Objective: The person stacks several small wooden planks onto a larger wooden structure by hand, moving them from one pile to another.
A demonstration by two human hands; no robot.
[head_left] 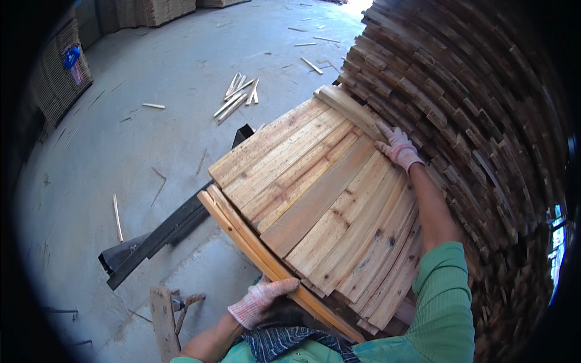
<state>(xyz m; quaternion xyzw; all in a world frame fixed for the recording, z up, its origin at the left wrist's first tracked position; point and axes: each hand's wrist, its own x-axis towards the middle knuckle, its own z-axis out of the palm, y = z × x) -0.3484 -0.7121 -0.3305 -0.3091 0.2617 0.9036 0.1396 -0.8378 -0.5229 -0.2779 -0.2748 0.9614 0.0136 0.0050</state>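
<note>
A layer of wooden planks (339, 199) lies side by side in front of me, their near ends uneven. Across their far ends rests a thick wooden board (348, 110). My right hand (397, 148), in a pale knitted glove, is closed at that board's right end, thumb toward the planks. Along the near side runs a smooth orange-brown wooden rail (260, 257). My left hand (263, 302), gloved too, is closed around this rail, thumb on top and the other fingers hidden beneath.
A tall stack of wooden slats (460, 115) rises close on the right. Dark metal beams (163, 227) stick out under the planks at left. A small pile of sticks (238, 97) and scattered scraps lie on the concrete floor (163, 54). An upright wooden post (163, 323) stands at lower left.
</note>
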